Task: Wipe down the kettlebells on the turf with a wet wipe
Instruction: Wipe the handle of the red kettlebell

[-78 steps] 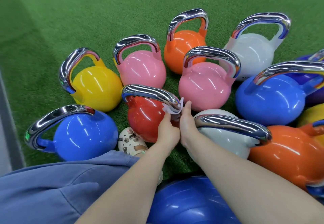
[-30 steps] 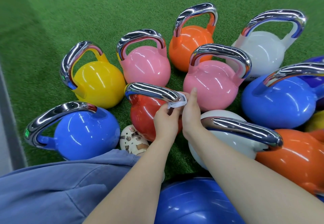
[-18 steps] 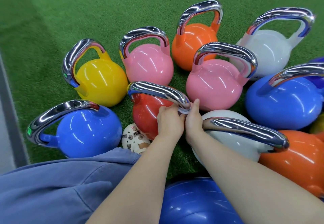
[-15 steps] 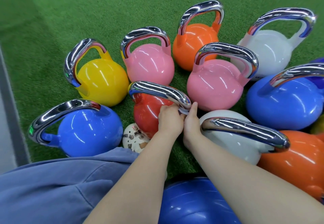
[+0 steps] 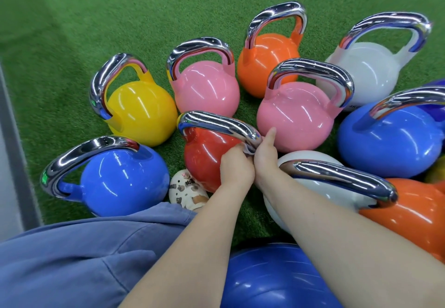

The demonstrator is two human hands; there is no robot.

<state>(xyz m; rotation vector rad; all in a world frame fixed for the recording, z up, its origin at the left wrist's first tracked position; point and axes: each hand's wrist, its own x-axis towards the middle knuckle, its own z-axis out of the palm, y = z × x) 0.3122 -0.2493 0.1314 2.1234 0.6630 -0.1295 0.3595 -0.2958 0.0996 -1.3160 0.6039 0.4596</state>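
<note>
Red kettlebell (image 5: 204, 156), heavy and slick; left hand (image 5: 237, 165) and right hand (image 5: 265, 156) pinch the soft wet wipe (image 5: 250, 150) round its handle's three-o'clock end.

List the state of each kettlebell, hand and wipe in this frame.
red kettlebell: upright, handle being wiped
wet wipe: bunched on that handle's right end, mostly hidden
left hand: pinching the wipe
right hand: holding the wipe, thumb raised
other kettlebells: upright on turf, untouched
</note>
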